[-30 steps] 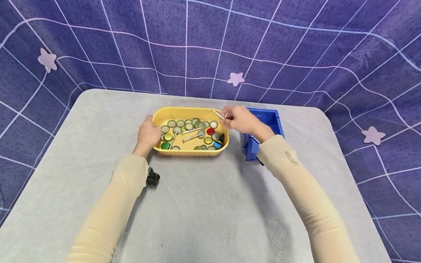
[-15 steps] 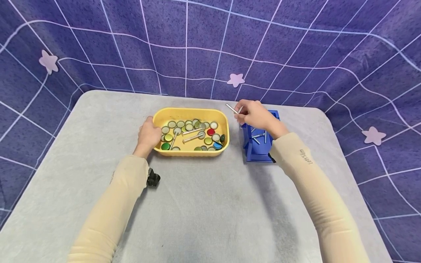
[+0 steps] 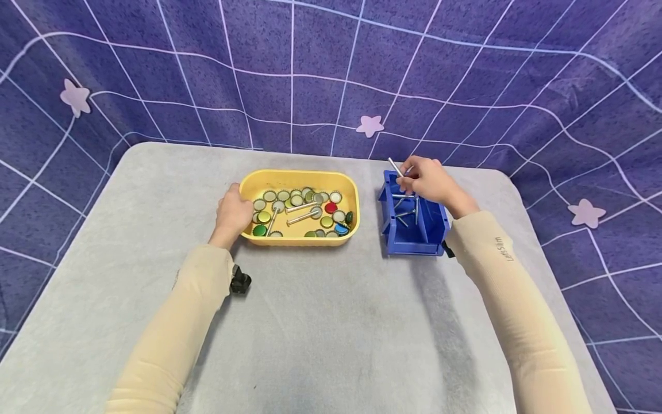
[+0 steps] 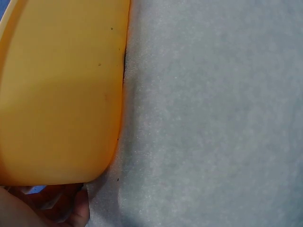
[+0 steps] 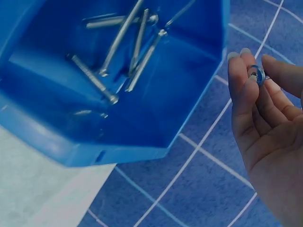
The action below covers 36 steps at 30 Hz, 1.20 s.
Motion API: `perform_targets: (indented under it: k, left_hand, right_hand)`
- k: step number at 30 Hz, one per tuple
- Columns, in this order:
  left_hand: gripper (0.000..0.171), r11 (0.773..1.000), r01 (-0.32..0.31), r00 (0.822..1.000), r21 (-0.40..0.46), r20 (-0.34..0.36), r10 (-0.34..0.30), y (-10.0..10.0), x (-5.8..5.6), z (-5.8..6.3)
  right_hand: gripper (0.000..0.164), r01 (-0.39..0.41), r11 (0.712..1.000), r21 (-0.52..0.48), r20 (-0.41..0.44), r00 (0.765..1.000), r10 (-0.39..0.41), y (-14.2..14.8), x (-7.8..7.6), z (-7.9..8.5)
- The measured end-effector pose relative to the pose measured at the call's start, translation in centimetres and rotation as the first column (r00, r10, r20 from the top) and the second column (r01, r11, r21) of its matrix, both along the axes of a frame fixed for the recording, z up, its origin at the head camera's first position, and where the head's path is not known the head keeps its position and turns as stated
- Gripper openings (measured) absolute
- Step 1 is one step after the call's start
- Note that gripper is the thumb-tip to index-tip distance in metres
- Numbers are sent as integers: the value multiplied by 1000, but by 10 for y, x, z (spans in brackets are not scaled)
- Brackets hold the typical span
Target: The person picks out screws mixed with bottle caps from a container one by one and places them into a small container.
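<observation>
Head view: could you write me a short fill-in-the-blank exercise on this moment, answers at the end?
The left hand holds one end of the ____ tub.
The right hand, a metal bolt in its grip, is by the ____ bin.
The tub stands to the ____ of the bin.
Among the tub's bottle caps, ____ more bolts show.

Missing words: yellow; blue; left; three.
</observation>
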State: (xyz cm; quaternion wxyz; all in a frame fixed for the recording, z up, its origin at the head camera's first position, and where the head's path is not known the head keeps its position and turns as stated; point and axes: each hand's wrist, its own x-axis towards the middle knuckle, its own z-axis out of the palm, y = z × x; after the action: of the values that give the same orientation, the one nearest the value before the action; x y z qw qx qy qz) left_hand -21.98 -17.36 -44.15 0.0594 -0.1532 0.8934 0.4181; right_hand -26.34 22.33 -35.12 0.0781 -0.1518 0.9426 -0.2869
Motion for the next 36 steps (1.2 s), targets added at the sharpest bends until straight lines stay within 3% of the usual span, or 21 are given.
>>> perform_targets:
  k: [8,20,30,36]
  left_hand:
    - [56,1000,4,1000,-4,1,-4,1,0,-1]
    - [54,1000,1,1000,-9,-28,-1,0,1,-1]
    - [54,1000,-1,1000,0,-19,1,0,0,-1]
    - [54,1000,-1,1000,0,-20,1,0,0,-2]
  right_hand:
    - [15,27,999,-36,67,997,-25,15,3,-6]
    - [11,17,999,46,82,996,-21,23,2,-16]
    - [18,-28,973,230,58,998,15,21,4,-28]
    - [21,-10,974,225,55,998,-2,19,3,-30]
